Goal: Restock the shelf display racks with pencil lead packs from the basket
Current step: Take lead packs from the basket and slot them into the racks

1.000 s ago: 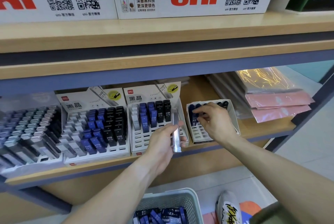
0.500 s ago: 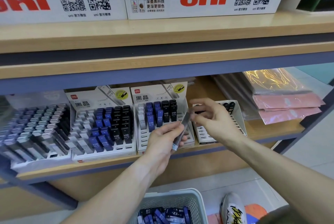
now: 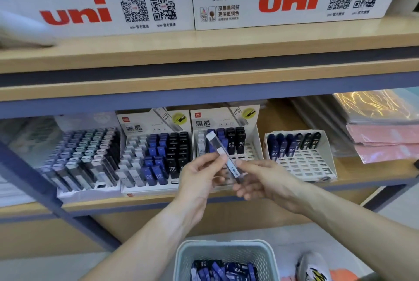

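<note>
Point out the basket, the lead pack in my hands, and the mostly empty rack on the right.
basket (image 3: 181, 255): head view, left rim.
lead pack (image 3: 231, 165): head view, blue middle.
mostly empty rack (image 3: 303, 162): head view, bare slots.

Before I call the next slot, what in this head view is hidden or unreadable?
- Label on the lead pack: blurred, partly covered by the left hand and right hand.
- Basket: cut off by the bottom edge, count unknown.
- Middle rack front slots: hidden behind both hands.
- Far-left rack: blurred.
</note>
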A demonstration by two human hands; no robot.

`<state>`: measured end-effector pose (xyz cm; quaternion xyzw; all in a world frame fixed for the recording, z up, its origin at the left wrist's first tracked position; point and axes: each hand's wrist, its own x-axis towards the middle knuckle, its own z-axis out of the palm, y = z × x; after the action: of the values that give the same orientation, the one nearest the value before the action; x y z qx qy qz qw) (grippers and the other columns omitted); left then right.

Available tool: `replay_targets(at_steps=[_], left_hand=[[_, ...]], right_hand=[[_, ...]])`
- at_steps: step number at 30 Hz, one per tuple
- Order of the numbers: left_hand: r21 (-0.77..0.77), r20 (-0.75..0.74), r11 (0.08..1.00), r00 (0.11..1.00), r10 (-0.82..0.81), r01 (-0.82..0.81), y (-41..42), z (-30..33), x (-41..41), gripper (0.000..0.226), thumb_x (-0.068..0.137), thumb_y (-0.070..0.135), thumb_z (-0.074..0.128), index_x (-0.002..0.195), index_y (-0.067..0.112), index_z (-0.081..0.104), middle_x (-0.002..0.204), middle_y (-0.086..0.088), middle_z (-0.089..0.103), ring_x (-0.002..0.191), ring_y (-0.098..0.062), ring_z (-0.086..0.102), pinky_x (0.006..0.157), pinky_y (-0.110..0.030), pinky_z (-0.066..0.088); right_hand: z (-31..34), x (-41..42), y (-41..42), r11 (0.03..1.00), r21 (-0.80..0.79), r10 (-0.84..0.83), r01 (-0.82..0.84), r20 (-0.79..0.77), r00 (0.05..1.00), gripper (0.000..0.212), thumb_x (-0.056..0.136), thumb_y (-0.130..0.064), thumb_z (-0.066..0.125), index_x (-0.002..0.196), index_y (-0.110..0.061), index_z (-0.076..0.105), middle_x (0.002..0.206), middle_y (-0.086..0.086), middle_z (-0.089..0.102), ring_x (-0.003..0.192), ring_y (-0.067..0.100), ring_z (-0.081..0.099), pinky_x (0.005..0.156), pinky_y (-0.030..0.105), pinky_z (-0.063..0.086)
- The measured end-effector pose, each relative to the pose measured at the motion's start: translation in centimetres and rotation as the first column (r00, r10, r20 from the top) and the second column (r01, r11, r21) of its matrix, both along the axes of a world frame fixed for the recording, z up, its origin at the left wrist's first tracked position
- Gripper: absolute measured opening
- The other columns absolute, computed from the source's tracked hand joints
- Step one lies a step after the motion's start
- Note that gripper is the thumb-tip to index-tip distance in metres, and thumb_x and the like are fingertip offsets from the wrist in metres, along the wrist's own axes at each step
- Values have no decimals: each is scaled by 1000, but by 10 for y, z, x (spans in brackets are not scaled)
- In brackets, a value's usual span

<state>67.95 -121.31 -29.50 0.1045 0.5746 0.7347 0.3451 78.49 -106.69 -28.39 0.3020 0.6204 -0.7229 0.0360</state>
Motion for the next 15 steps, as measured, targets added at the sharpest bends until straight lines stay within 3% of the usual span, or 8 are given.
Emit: replay_targets(at_steps=[3,7,11,15], left_hand=[[-40,15,999,1000,4,-4,-9,2,-5,30,89,24,78,114,8,74,106,-12,78,95,-24,74,82,-34,57],[-125,-66,992,998,-21,13,-21,4,-12,27,85,34,82,110,21,79,109,-6,78,110,-28,71,102,-51,53],[-119,-85,993,996,-34,24,-43,13,-16,29,88,29,78,114,17,78,108,-7,78,110,-30,71,99,-44,55],[-91,-104,996,995,-8,-1,-78,23,-26,30,90,25,76,118,16,77,113,-4,78,112,-24,71,101,-41,52]], right_hand=[[8,-4,-17,986,126,104,-106,22,994,40,102,-44,55,107,-9,75,95,15,77,79,25,74,74,34,59],[18,-14,-22,941,315,-70,126,-183,981,17,98,-26,66,102,-12,75,89,6,78,78,22,75,83,39,62],[33,-32,-34,940,290,-56,181,-392,918,24,92,-12,73,115,-15,67,90,11,77,85,24,75,77,31,62],[36,-56,-65,935,319,25,157,-499,866,34,88,-5,76,117,-16,63,86,12,77,82,30,75,76,36,62]])
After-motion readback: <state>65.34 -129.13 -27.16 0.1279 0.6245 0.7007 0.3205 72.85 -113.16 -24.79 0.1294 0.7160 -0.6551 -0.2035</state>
